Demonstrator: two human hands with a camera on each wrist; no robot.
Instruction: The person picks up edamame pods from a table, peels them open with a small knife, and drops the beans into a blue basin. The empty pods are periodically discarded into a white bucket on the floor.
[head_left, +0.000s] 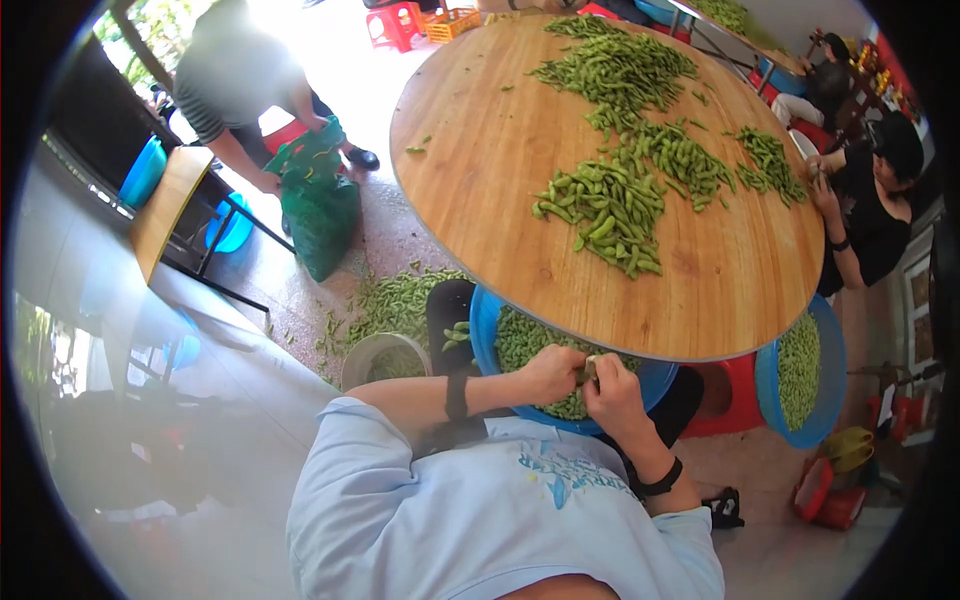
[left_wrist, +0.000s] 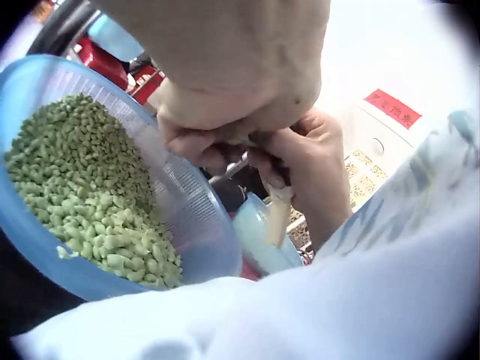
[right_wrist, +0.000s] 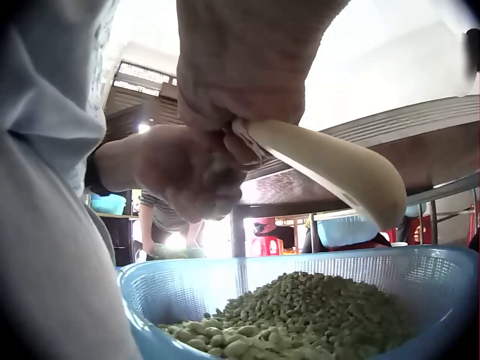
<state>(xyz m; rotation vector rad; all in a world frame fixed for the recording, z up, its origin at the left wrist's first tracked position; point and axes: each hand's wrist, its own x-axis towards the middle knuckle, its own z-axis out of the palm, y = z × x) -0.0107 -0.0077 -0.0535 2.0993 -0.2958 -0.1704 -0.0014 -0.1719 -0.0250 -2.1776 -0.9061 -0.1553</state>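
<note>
The left hand (head_left: 548, 373) and the right hand (head_left: 612, 392) meet fingertip to fingertip just above a blue basket (head_left: 487, 325) that sits at the person's lap, tucked under the near edge of a round wooden table (head_left: 480, 130). The right hand is clenched around the pale handle of a small tool (right_wrist: 330, 166), which juts out past the knuckles in the right wrist view. The left hand's fingers (left_wrist: 196, 144) are curled and pinch something small against the tool; it is too hidden to say what. The basket is filled with shelled green beans (left_wrist: 90, 195), heaped toward one side of its mesh wall. On the tabletop lie loose piles of green pods (head_left: 610, 205), well apart from the hands. More pods are scattered on the floor (head_left: 395, 300) beside the basket, near a white bucket (head_left: 375, 352). A second blue basket of beans (head_left: 800, 370) stands at the table's right edge. A seated person in black (head_left: 875, 210) works at the far right rim, and a standing person handles a green bag (head_left: 318, 195) to the left.
</note>
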